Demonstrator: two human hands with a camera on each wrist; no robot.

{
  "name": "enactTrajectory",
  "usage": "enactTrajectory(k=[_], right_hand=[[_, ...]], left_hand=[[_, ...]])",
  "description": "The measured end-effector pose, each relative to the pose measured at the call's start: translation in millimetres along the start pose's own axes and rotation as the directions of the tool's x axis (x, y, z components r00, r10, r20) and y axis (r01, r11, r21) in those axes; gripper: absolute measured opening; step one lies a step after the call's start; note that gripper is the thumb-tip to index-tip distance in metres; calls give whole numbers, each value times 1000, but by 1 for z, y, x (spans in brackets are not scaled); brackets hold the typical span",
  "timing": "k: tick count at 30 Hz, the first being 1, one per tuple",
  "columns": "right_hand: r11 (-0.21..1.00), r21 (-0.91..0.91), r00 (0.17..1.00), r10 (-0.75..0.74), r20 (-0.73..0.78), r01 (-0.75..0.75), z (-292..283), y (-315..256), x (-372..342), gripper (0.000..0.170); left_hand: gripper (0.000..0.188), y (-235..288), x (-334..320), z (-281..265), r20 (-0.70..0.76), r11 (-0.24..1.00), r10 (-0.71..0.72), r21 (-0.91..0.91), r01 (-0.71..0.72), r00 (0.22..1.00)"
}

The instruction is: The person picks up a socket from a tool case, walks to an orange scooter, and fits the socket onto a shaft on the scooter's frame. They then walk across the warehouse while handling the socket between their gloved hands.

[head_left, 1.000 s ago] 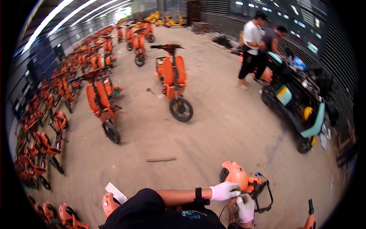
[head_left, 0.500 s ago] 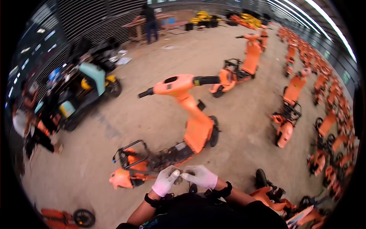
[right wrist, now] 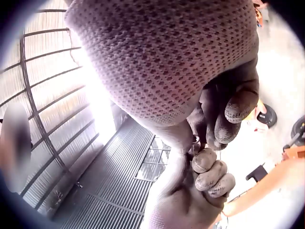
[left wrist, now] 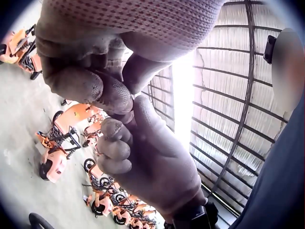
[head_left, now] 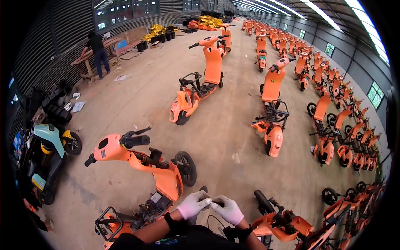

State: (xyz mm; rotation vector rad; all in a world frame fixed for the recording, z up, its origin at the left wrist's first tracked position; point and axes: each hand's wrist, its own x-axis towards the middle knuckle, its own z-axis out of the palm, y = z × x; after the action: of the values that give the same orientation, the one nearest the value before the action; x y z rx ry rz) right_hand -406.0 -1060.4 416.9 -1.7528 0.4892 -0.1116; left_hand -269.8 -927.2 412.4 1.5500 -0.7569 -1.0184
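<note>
Head view: left hand [head_left: 192, 206], right hand [head_left: 228, 211] pinching small unidentified part [right wrist: 196, 139], apparently working it; next move likely needing steadiness.

Hands [head_left: 193, 205] [head_left: 229, 210]: matt cloth gloves [right wrist: 162, 62], coarse dimpled knit. Held bit [right wrist: 196, 139]: shiny, metal-looking. Nearest scooter [head_left: 166, 181]: smooth plastic, slight sheen. Floor [head_left: 146, 87]: matt, concrete-like. Wall [right wrist: 119, 167]: ribbed metal.

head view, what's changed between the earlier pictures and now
The view has swung right, putting the teal scooter at far left instead of right. Since the first picture, the left hand and right hand have shifted left in frame; they stay close together, pinching a small, mostly hidden part.
</note>
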Motion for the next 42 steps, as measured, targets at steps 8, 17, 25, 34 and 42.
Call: enactTrajectory(k=[8, 17, 25, 34, 42], right_hand=[[986, -83, 987, 141, -75, -147, -94, -23, 159, 24], [755, 656, 991, 92, -96, -6, -201, -25, 305, 30], [143, 990, 953, -301, 32, 12, -350, -56, 504, 30], [951, 302, 992, 29, 122, -65, -486, -41, 684, 39], [956, 280, 994, 71, 81, -91, -575, -4, 866, 34]], left_hand=[[21, 35, 189, -45, 132, 980, 25, -197, 2, 991], [45, 99, 354, -71, -19, 959, 238, -153, -238, 971], [45, 152, 564, -96, -169, 970, 231, -36, -241, 958], [40, 199, 773, -113, -313, 968, 229, -25, -249, 922], [27, 187, 992, -158, -113, 988, 150, -17, -153, 982]])
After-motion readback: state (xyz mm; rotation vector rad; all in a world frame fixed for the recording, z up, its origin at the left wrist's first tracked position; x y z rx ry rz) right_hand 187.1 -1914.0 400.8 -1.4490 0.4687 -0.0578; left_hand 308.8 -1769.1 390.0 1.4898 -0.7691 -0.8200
